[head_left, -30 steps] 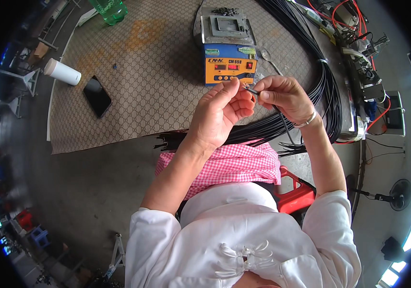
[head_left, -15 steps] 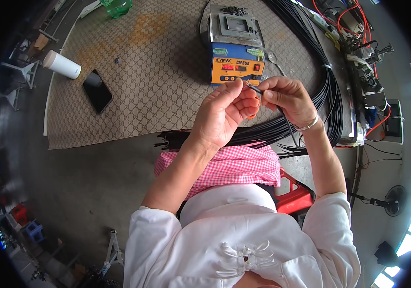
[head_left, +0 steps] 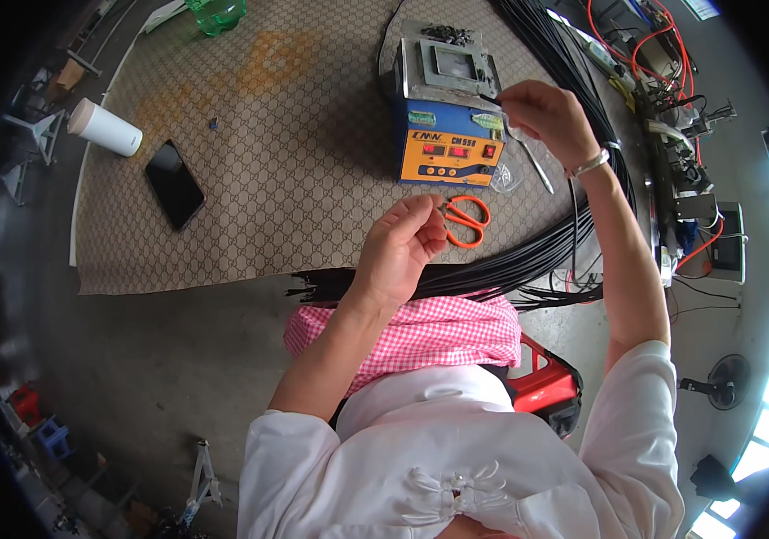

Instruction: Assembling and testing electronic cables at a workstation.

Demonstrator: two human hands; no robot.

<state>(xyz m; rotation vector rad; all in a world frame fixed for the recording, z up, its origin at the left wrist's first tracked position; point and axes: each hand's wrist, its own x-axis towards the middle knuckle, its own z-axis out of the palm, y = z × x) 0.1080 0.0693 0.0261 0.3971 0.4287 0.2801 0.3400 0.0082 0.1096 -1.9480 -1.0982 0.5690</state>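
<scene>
Black cables (head_left: 528, 260) fanned across the bench (head_left: 294, 180) just below the orange-and-blue machine (head_left: 449, 135), long axis slanting up-right, nearest the left hand (head_left: 402, 247) pinched on something too small to tell, right hand (head_left: 550, 112) apart, curled at the machine's right edge.

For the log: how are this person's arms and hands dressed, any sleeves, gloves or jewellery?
Both hands are bare, no gloves. The left hand shows no ring or band. The right hand has a thin silver-coloured bangle at the wrist. Both forearms are uncovered; short white sleeves end near the elbows, part of a white top.
</scene>
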